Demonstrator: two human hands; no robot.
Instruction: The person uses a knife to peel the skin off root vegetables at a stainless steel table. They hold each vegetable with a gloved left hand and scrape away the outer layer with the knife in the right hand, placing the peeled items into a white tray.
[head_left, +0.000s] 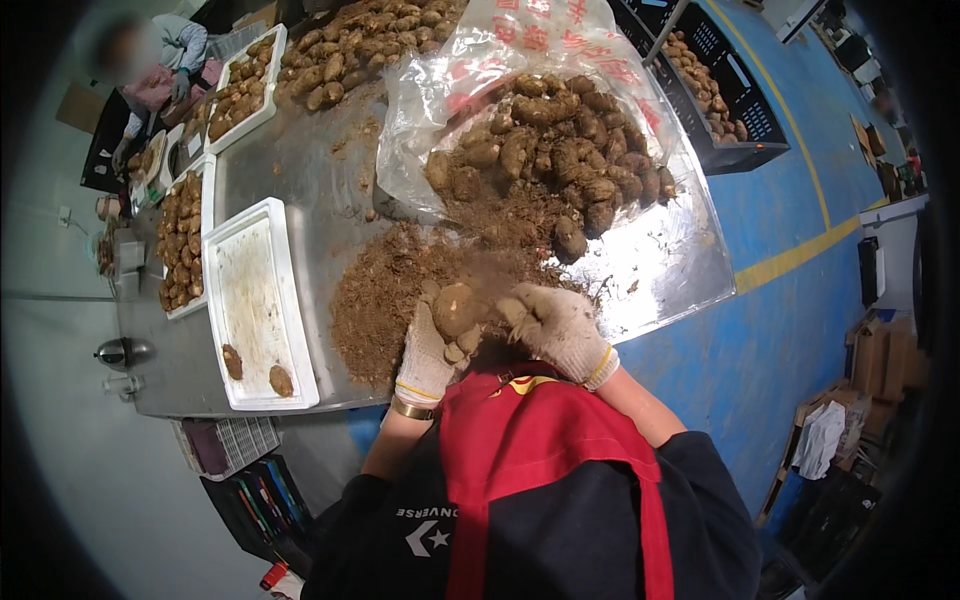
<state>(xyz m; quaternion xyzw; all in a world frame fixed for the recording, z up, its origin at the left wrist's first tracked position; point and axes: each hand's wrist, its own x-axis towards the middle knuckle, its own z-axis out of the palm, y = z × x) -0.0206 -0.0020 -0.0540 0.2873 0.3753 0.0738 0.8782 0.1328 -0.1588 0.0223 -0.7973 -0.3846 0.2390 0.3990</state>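
Note:
My left hand (431, 349), in a soiled knit glove, is closed around a round brown taro corm (454, 310) above the table. Just to its right my gloved right hand (551, 322) has its fingers curled, apart from the corm; whether they hold anything is hidden. A brown blur hangs between the hands. Under and beside them spreads a heap of loose brown fibres (375, 307). Beyond lies a pile of hairy taro corms (555, 150) on a clear plastic bag (420, 97) with red print. At left, a white tray (251, 300) holds two corms near its front end.
More white trays full of corms (180, 240) line the left side of the steel table (322, 187). A larger corm heap (360, 45) lies at the far end. Another person (180, 60) works at far left. A black crate (750, 150) with corms stands at the right.

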